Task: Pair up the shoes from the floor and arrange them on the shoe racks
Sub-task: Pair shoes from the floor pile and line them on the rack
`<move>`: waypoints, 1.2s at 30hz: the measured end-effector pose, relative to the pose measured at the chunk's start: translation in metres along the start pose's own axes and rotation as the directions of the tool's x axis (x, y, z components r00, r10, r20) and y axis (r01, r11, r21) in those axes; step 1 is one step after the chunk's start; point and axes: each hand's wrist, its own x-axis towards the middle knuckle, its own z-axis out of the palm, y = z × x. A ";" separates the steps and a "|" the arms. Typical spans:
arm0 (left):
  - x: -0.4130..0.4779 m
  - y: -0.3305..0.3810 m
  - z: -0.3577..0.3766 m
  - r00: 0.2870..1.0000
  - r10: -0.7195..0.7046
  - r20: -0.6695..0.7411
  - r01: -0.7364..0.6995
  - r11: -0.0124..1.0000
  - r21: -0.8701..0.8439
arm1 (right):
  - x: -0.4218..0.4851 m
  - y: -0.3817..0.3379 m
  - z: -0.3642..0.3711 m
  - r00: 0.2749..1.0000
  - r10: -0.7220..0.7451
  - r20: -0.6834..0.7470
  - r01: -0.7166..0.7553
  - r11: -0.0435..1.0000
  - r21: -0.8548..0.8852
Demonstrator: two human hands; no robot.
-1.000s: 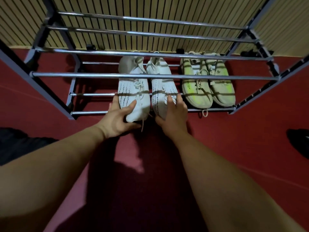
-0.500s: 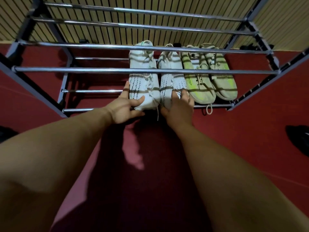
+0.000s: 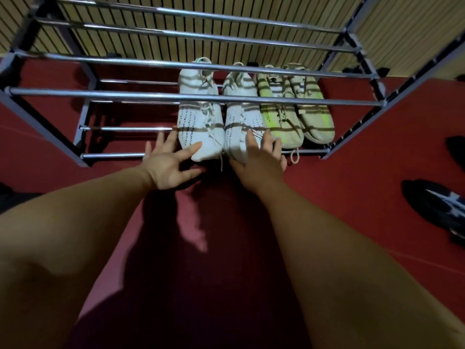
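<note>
I've got the shoe rack (image 3: 196,96) standing on red floor (image 3: 352,197), its back to a slatted wall (image 3: 407,26). Dark frame w/ chrome bars, several tiers. The bottom tier (image 3: 118,155) carries 2 pairs, toes toward me. White pair (image 3: 198,117) sits approx. mid-rack, the shoes touching side by side. Beige-and-neon pair (image 3: 279,117) is just beside it on the rt. Toes of both pairs reach the front bar, and a lace loop (image 3: 294,156) hangs over it. On the floor rt of the rack, well apart, lies a dark shoe (image 3: 435,205) w/ white mark. Another dark shape (image 3: 456,152) is at the frame edge, too cut off to ID.
</note>
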 end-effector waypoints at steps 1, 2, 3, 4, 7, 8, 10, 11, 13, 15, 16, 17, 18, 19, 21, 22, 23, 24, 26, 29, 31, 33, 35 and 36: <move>-0.006 0.003 0.004 1.000 -0.031 -0.002 0.031 0.999 0.029 | -0.007 0.004 0.001 0.999 0.005 -0.033 -0.005 1.000 -0.004; -0.012 0.008 0.006 0.998 -0.059 -0.007 0.059 0.997 0.045 | -0.013 0.009 0.003 0.998 0.012 -0.058 -0.012 1.000 -0.006; -0.017 0.014 0.007 0.997 -0.079 -0.013 0.079 0.995 0.059 | -0.020 0.012 0.004 0.997 0.015 -0.072 -0.016 1.000 -0.004; -0.022 0.019 0.008 0.995 -0.095 -0.016 0.096 0.992 0.077 | -0.027 0.015 0.006 0.998 0.018 -0.068 -0.018 1.000 0.004; -0.039 0.036 0.006 0.990 -0.141 -0.006 0.141 0.982 0.128 | -0.049 0.026 0.005 0.999 0.017 -0.040 -0.016 0.999 0.044; -0.045 0.042 0.005 0.988 -0.155 -0.006 0.155 0.977 0.144 | -0.056 0.031 0.004 0.999 0.012 -0.038 -0.010 0.999 0.053; -0.064 0.059 0.006 0.985 -0.175 -0.009 0.174 0.970 0.170 | -0.072 0.041 0.002 1.000 0.000 -0.016 0.002 0.996 0.086; -0.073 0.065 0.006 0.984 -0.176 -0.001 0.173 0.967 0.185 | -0.079 0.043 0.002 1.000 -0.002 -0.001 0.002 0.996 0.090; -0.089 0.074 0.008 0.983 -0.183 0.024 0.172 0.957 0.232 | -0.091 0.047 0.005 0.999 0.007 0.035 -0.009 0.997 0.078; -0.113 0.087 0.012 0.976 -0.210 0.057 0.183 0.932 0.313 | -0.111 0.054 0.006 0.997 -0.017 0.078 0.012 0.998 0.062; -0.125 0.093 0.013 0.969 -0.234 0.076 0.193 0.914 0.357 | -0.121 0.056 0.007 0.995 -0.034 0.094 0.029 0.998 0.051; -0.137 0.098 0.013 0.960 -0.264 0.096 0.206 0.892 0.402 | -0.130 0.056 0.008 0.993 -0.048 0.110 0.044 0.998 0.042; -0.149 0.100 0.013 0.949 -0.292 0.114 0.214 0.869 0.445 | -0.139 0.055 0.007 0.990 -0.054 0.131 0.049 0.998 0.036; -0.160 0.102 0.010 0.938 -0.321 0.134 0.220 0.847 0.484 | -0.147 0.051 0.006 0.986 -0.058 0.158 0.054 0.998 0.026; -0.181 0.104 0.000 0.906 -0.384 0.177 0.233 0.803 0.548 | -0.160 0.042 0.001 0.973 -0.091 0.212 0.095 0.995 -0.008; -0.189 0.104 -0.006 0.888 -0.415 0.196 0.237 0.781 0.578 | -0.167 0.039 -0.002 0.966 -0.118 0.229 0.127 0.992 -0.022; -0.195 0.103 -0.010 0.872 -0.443 0.208 0.242 0.760 0.603 | -0.172 0.037 -0.005 0.962 -0.147 0.231 0.159 0.987 -0.035; -0.199 0.100 -0.014 0.861 -0.465 0.208 0.252 0.744 0.618 | -0.175 0.036 -0.008 0.961 -0.170 0.218 0.184 0.982 -0.046; -0.202 0.090 -0.016 0.856 -0.483 0.185 0.280 0.734 0.619 | -0.175 0.037 -0.011 0.966 -0.182 0.183 0.195 0.979 -0.058; -0.208 0.061 -0.011 0.863 -0.473 0.176 0.279 0.738 0.615 | -0.173 0.032 -0.013 0.974 -0.141 0.175 0.160 0.982 -0.098; -0.215 0.036 -0.005 0.867 -0.460 0.192 0.247 0.730 0.637 | -0.176 0.020 -0.012 0.974 -0.125 0.191 0.153 0.978 -0.140; -0.220 0.006 -0.005 0.873 -0.449 0.191 0.216 0.706 0.675 | -0.178 0.003 -0.006 0.973 -0.103 0.207 0.139 0.976 -0.170; -0.224 -0.023 -0.008 0.883 -0.436 0.176 0.207 0.697 0.687 | -0.180 -0.020 0.007 0.970 -0.100 0.220 0.143 0.971 -0.192; -0.226 -0.037 -0.010 0.889 -0.427 0.166 0.210 0.702 0.680 | -0.182 -0.031 0.016 0.968 -0.108 0.228 0.152 0.970 -0.188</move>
